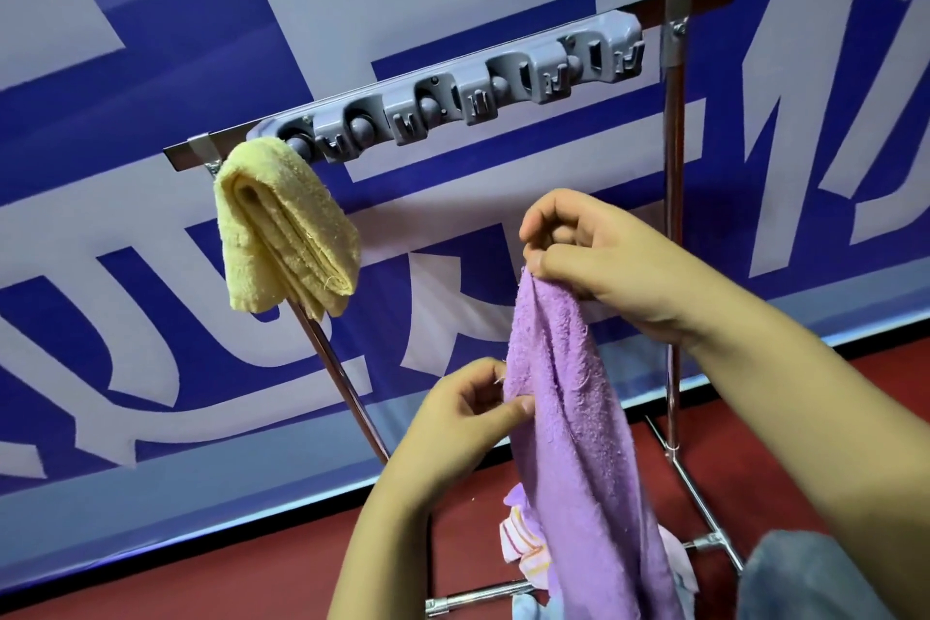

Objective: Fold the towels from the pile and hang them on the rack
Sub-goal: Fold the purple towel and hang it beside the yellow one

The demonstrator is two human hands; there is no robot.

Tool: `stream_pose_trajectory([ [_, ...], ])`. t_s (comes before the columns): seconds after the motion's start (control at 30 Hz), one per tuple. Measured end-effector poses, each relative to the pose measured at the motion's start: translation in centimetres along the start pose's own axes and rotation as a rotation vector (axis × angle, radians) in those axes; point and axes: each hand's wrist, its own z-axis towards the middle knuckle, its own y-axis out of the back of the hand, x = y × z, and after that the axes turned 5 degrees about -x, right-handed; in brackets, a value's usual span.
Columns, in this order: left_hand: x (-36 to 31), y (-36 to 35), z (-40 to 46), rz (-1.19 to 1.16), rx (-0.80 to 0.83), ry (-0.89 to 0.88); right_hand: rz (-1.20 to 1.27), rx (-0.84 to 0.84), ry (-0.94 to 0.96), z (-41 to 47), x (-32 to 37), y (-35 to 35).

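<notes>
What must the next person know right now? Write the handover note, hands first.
Right hand: pinches the top edge of the purple towel, holding it up.
Left hand: pinches the same towel's side edge, lower down.
The purple towel hangs loose, not yet folded.
Yellow towel: folded and hanging at the left end of the rack.
Pile: more towels lie low at the rack's base.
Done: one towel hung.
Left: fold and hang the purple one, then the pile.
</notes>
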Motion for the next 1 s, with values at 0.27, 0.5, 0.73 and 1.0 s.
stream_pose_trajectory([
  [0.27,-2.4,1.4,-0.1,-0.162,-0.165,0.010,-0.258,-0.198,-0.048,0.6,-3.8,2.4],
  [0.5,-4.6,0.5,2.0,-0.242,-0.352,-0.022,-0.356,-0.246,-0.022,-2.3,-7.2,0.3],
  [0.73,-5.4,0.0,3.3,-0.264,-0.408,-0.033,-0.048,-0.099,-0.046,-4.4,-7.0,-1.4],
  [1.0,-3.4,0.8,3.4,0.194,-0.377,0.063,0.034,-0.236,0.032,-2.5,-3.9,-0.3],
])
